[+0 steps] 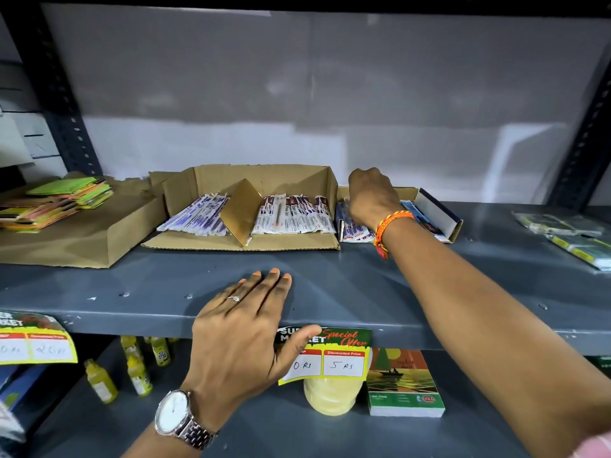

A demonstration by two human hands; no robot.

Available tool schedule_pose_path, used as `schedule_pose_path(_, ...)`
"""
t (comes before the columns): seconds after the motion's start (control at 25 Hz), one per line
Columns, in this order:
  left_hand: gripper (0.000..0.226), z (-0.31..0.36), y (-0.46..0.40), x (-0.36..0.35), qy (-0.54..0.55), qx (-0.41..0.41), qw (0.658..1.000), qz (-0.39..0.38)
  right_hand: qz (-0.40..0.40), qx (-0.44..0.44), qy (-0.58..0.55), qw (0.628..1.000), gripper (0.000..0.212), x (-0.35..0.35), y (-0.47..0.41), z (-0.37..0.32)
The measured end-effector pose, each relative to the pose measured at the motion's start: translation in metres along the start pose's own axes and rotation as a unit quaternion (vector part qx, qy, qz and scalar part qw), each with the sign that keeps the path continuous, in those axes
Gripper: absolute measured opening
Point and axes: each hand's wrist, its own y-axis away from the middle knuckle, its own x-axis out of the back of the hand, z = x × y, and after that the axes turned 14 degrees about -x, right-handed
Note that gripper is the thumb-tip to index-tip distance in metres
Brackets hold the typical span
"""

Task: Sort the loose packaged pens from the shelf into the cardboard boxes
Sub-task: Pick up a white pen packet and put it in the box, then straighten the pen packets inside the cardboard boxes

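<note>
A brown cardboard box with a slanted divider stands on the grey shelf. Purple-and-white packaged pens fill its left half and red-and-white packaged pens its right half. Beside it on the right is a smaller box holding more packaged pens. My right hand reaches down into this smaller box, fingers curled and hidden among the packets; what it grips cannot be made out. My left hand lies flat on the shelf's front edge, fingers spread, holding nothing.
A flat cardboard tray with stacked coloured packets sits at the left. Green packets lie at the far right. Price tags hang from the shelf edge. Small yellow bottles, a jar and a booklet stand on the lower shelf.
</note>
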Motion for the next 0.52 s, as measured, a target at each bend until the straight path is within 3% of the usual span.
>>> schedule_pose_path(0.2, 0.077, 0.001, -0.001, -0.001, 0.001, -0.004, 1.000, -0.008, 0.072, -0.005, -0.068, 0.995, 0.032, 0.023, -0.003, -0.024)
schedule_pose_path(0.32, 0.079, 0.000, 0.000, -0.001, -0.005, -0.004, 1.000, -0.009, -0.042, 0.019, -0.150, 0.988, 0.019, 0.021, 0.002, -0.064)
schedule_pose_path(0.4, 0.080, -0.001, -0.001, -0.002, -0.009, -0.003, 1.000, -0.012, -0.118, 0.034, -0.130, 0.984, 0.015, 0.010, 0.010, -0.086)
schedule_pose_path(0.52, 0.081, -0.001, -0.002, -0.004, -0.008, -0.007, 1.000, -0.006, -0.121, 0.043, -0.053, 0.990, 0.027, -0.004, 0.014, -0.098)
